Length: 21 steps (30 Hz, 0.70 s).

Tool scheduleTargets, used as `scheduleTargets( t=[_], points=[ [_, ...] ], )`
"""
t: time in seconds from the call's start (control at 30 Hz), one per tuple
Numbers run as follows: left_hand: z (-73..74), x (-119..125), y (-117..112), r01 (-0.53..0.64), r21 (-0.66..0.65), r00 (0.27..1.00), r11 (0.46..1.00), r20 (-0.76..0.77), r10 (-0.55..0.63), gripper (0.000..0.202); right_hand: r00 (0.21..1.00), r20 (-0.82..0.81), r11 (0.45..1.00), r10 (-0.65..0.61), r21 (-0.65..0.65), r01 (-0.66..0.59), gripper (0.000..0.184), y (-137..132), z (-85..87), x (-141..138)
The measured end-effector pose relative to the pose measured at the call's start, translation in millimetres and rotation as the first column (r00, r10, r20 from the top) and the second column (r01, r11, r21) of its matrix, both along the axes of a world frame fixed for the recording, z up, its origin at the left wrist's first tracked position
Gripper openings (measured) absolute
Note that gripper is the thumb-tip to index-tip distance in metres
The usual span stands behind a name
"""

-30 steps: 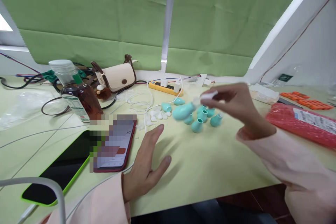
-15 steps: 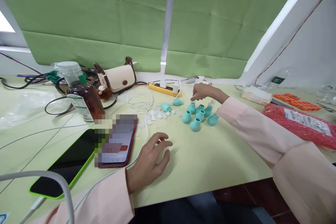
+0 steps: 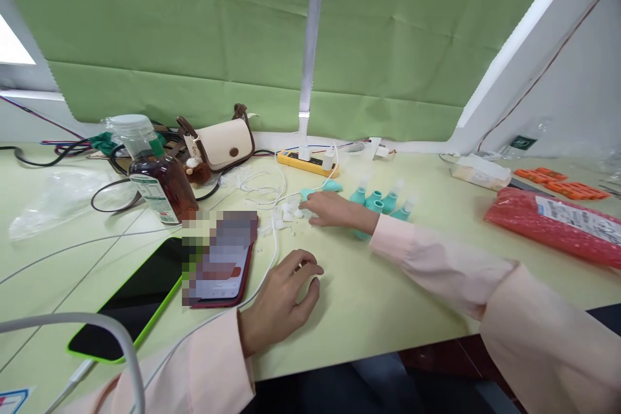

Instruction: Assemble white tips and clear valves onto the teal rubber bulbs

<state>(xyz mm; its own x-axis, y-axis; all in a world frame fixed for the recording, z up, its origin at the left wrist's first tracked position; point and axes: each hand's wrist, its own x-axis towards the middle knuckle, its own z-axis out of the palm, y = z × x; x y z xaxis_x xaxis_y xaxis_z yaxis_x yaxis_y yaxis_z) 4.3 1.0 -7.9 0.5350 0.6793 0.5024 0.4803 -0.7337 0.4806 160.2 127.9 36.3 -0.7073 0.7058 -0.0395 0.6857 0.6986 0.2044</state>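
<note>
My right hand [image 3: 332, 210] reaches across the table, its fingers stretched over a scatter of small white plastic pieces [image 3: 290, 208]; whether the fingertips touch any is unclear. Beside the wrist stand several teal rubbery bulbs [image 3: 389, 202] with narrow necks. Some carry clear tips, while others show open mouths; my forearm partly hides the front ones. Another teal bulb [image 3: 332, 186] lies on its side behind the hand. My left hand [image 3: 281, 301] rests on the table near the front edge, fingers loosely curved and apart, with nothing in it.
Two phones [image 3: 130, 297] [image 3: 220, 265] lie left of my left hand, with a white cable [image 3: 275, 242] running between. Behind are a dark bottle [image 3: 167, 187], a cream bag [image 3: 226, 145] and a yellow power strip [image 3: 310, 165]. A red bubble-wrapped parcel [image 3: 514, 210] lies right.
My right hand has moved left, from a bulb at the back of the group to the white pieces. That bulb now stands with a clear tip. My left hand stays in place.
</note>
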Motion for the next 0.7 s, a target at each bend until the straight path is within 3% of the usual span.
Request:
scheduleTargets(
  t=[0.13,0.27,0.37,0.5,0.57,0.6,0.63,0.7],
  points=[
    [-1.3,-0.2,0.2,0.0,0.004,1.0,1.0,-0.009,0.0,0.02,0.999,-0.009,0.999,-0.042,0.034,0.042,0.023,0.6,-15.5,-6.6],
    [-2.5,0.0,0.2,0.002,0.002,1.0,1.0,-0.002,-0.002,0.019,0.993,-0.054,0.993,-0.102,0.056,0.105,0.02,0.8,-18.6,-8.6],
    [-1.8,0.7,0.8,-0.044,-0.042,0.999,0.998,0.02,0.045,0.017,0.981,-0.11,0.984,-0.159,0.062,0.167,0.019,-2.9,-12.8,-7.4],
    [-1.9,2.0,2.4,-0.157,-0.188,0.973,0.97,0.141,0.185,0.022,0.961,-0.208,0.979,-0.181,0.052,0.196,0.024,-23.5,7.8,3.8],
    [-3.3,2.6,3.5,-0.189,-0.237,0.943,0.953,0.226,0.244,0.034,0.955,-0.268,0.992,-0.124,-0.03,0.121,0.023,-39.6,17.7,11.7],
    [-4.2,2.9,4.1,-0.185,-0.252,0.936,0.95,0.251,0.248,0.038,0.937,-0.338,0.988,-0.092,-0.15,0.043,0.022,-47.6,21.0,15.1],
    [-5.0,3.1,4.6,-0.164,-0.264,0.938,0.95,0.257,0.233,0.04,0.914,-0.396,0.958,-0.087,-0.284,-0.032,0.021,-54.9,22.7,17.7],
    [-5.6,3.4,5.4,-0.102,-0.307,0.957,0.946,0.228,0.177,0.035,0.866,-0.481,0.84,-0.137,-0.519,-0.156,0.019,-65.2,22.4,20.3]
  ],
)
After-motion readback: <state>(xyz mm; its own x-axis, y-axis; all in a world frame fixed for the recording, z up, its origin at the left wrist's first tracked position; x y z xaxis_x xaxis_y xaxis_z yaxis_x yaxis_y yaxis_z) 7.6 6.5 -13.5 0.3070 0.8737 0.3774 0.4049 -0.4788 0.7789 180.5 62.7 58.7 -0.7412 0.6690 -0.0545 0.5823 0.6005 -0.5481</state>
